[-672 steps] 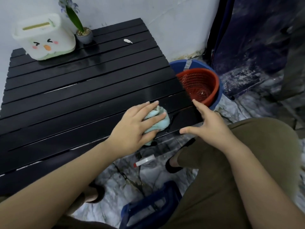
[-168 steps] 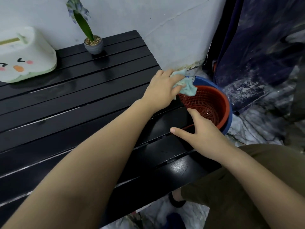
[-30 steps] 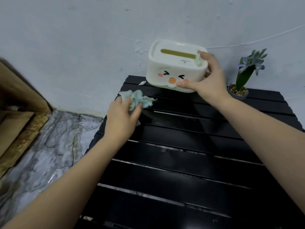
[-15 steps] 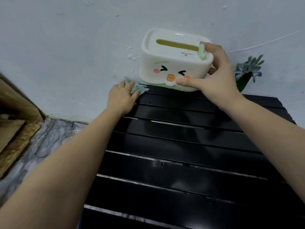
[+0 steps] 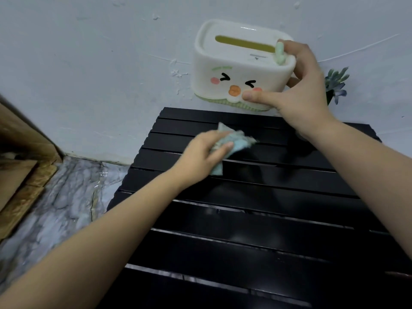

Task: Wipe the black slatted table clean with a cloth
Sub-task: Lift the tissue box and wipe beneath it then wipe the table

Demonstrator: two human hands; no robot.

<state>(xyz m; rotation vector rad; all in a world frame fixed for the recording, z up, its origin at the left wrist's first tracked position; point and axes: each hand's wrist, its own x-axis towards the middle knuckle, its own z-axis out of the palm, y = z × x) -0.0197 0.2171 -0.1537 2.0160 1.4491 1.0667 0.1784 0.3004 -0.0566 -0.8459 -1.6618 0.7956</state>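
The black slatted table [image 5: 256, 219] fills the lower right of the view, its far edge against the wall. My left hand [image 5: 200, 152] grips a crumpled light-blue cloth [image 5: 231, 141] and presses it on the slats near the table's far left corner. My right hand [image 5: 303, 90] holds a white tissue box with a cartoon face [image 5: 238, 65] lifted clear above the table's back edge, thumb on its front, fingers over its right end.
A small potted plant [image 5: 336, 85] shows behind my right hand, mostly hidden. The pale wall [image 5: 100, 63] runs along the table's far side. Marbled floor [image 5: 58, 201] and a brown cardboard piece [image 5: 20, 170] lie to the left.
My left hand has swept the cloth from the back left corner at the wall toward the right and nearer to me. The tissue box stays lifted in my right hand.
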